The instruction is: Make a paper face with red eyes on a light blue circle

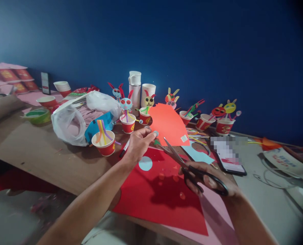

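Observation:
My left hand [139, 143] is closed, thumb against fingers, at the lower left edge of an orange paper sheet [168, 124]. The sheet is raised, casts a shadow below, and has a curved cut in its left side. Small greyish spots show at the thumb and fingertip; I cannot tell what they are. Black-handled scissors [175, 153] are in my right hand [207, 177], fingers through the loops, blades slightly apart and pointing toward the orange sheet. Beneath both hands lies a red sheet [141, 190] with a light blue paper circle [145, 163] and small orange scraps on it.
Paper cups [103, 143] with pipe cleaners and paper animal faces line the back. A white plastic bag [67, 124] sits left, a phone [228, 156] right. Behind stand a white bottle [135, 92] and blue wall [151, 41]. Another person's arm [3, 109] reaches in at far left.

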Action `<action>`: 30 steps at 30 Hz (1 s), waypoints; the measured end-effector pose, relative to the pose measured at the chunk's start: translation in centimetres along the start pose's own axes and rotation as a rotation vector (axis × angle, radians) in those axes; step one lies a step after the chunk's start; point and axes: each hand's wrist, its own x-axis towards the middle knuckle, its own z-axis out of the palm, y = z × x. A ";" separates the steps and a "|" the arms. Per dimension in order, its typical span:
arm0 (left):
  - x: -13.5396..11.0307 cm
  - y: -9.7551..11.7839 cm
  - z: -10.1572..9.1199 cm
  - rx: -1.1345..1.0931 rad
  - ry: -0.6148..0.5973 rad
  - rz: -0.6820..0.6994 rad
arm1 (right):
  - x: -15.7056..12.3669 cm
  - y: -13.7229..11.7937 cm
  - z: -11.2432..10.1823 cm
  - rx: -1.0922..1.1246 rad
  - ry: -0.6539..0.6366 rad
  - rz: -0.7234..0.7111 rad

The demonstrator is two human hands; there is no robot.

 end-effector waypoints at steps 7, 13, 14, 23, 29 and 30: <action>-0.2 0.0 0.0 0.032 -0.009 0.003 | -0.1 0.9 -0.4 -0.016 0.073 -0.031; 0.0 -0.4 0.0 0.052 -0.014 0.027 | 0.4 -0.1 0.1 -0.054 0.105 0.014; 0.1 -0.5 0.0 0.061 -0.017 0.030 | 0.5 -0.3 0.3 -0.073 0.117 0.027; 0.1 -0.1 0.1 0.086 -0.031 0.007 | 0.9 -1.4 1.0 -0.118 0.165 0.078; 0.3 -0.3 -0.2 0.054 -0.073 -0.006 | 0.8 -0.1 0.6 -0.067 0.167 0.057; 0.3 -0.4 -0.3 0.045 -0.085 -0.015 | 0.7 -0.1 0.5 -0.064 0.156 0.053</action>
